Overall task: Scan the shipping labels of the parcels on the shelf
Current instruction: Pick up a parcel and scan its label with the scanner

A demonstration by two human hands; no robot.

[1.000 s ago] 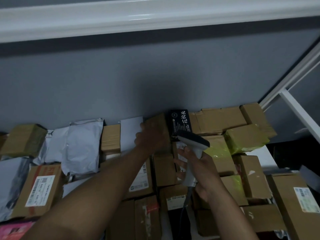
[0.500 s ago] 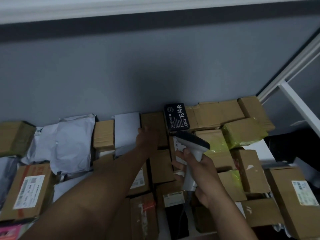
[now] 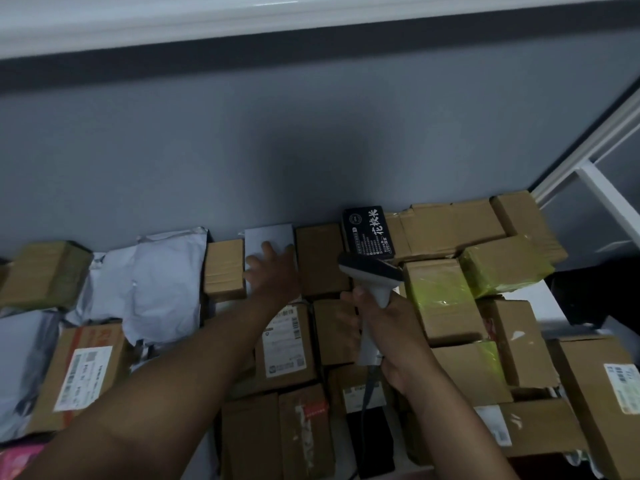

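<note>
- Gripping white scanner by handle with right hand, head aimed toward back row of parcels.
- Resting left hand, fingers spread flat, on white parcel against grey wall.
- Crowding shelf edge to edge with brown boxes and grey mailers.

A flat grey painted wall rises behind everything. A white horizontal beam runs across the top, and slanting white metal frame bars stand at right.

Left hand reaches forward with fingers spread flat; right hand is raised, fingers curled in a grip.
</note>
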